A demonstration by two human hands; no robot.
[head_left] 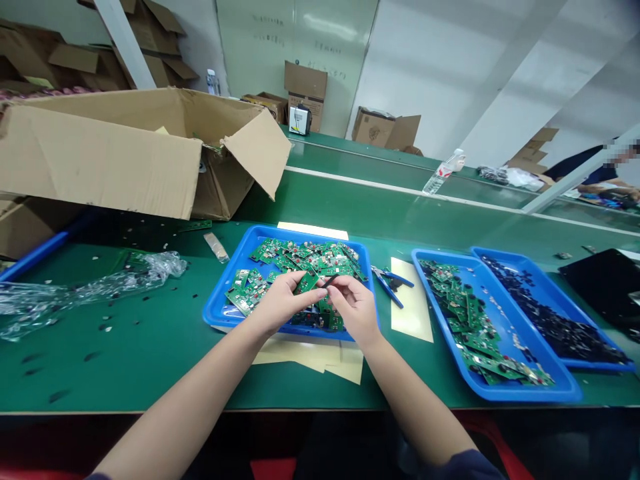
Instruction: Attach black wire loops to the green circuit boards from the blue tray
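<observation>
Over the middle blue tray [214, 308], my left hand [283, 297] is closed on a small green circuit board [306, 283], with the thumb along its near side. My right hand [354, 304] pinches a thin black piece [330, 281] at the board's right end. Whether that piece is joined to the board I cannot tell. Many green circuit boards [320, 255] with white and red parts lie heaped in the tray beneath both hands. Blue-handled pliers [391, 285] rest on the table just right of this tray.
To the right stand a blue tray of circuit boards [467, 313] and another of small black pieces [550, 323]. A large open cardboard box [100, 157] is at the left, with clear plastic wrap [100, 293] before it. A bottle [444, 172] stands on the ledge; a person's arm [620, 190] shows far right.
</observation>
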